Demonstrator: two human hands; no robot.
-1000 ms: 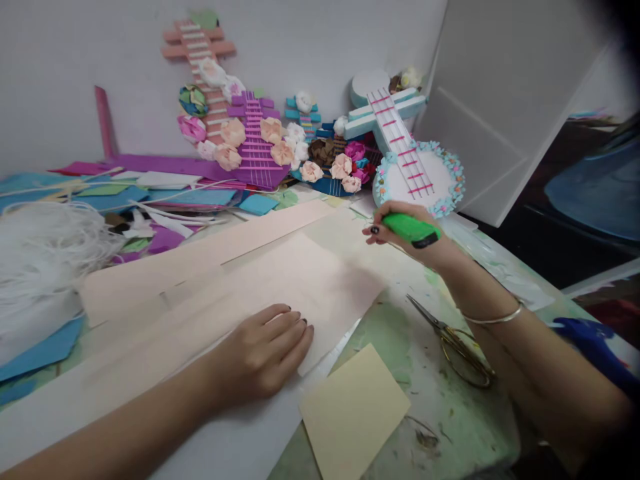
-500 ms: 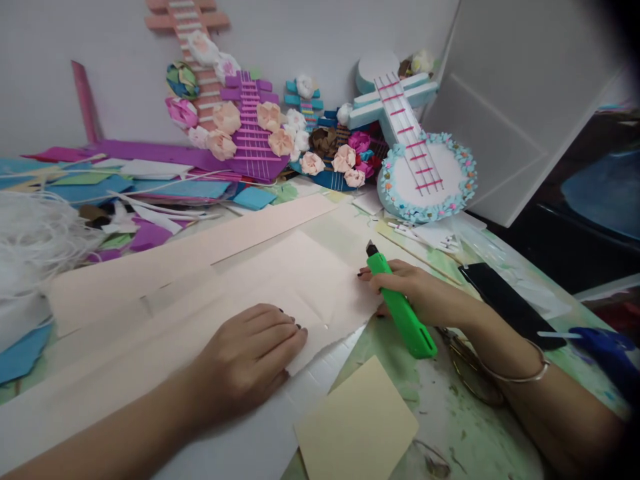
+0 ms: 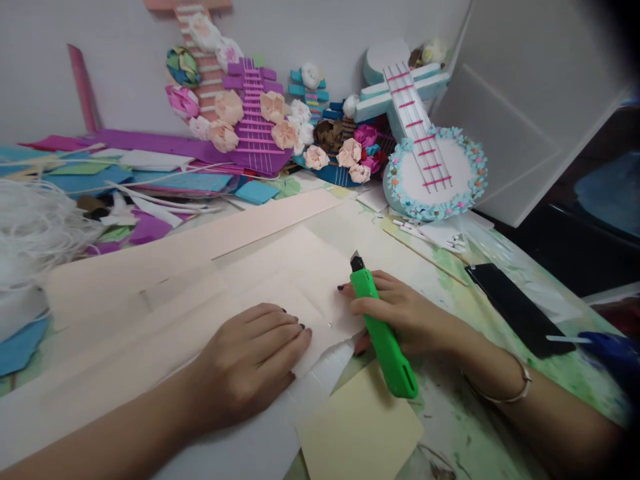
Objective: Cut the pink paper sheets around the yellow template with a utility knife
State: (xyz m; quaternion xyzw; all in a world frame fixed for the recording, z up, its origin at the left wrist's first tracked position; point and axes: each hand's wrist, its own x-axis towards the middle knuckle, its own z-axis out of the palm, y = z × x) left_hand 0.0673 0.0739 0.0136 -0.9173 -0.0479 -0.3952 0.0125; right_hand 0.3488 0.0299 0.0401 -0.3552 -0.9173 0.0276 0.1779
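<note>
A green utility knife [image 3: 383, 333] is gripped by the right hand [image 3: 400, 313]; pale pink sheets [image 3: 280, 273] are pressed flat by the spread left hand [image 3: 250, 360] on a paint-stained tabletop [image 3: 465, 427].

Single head-worn cam, looks fwd and down over table [image 3: 465, 413] from the person's seat, close range. Left hand [image 3: 250, 360] and right hand [image 3: 400, 317] in near foreground; wall [image 3: 100, 40] w/ craft pieces at far edge. No 2nd view.

left hand [image 3: 250, 360]: flat on the foam sheet [image 3: 280, 280]
knife [image 3: 383, 333]: right of it, in the right hand [image 3: 405, 317]
card [image 3: 360, 433]: nearest, perhaps under the knife's tail
</note>
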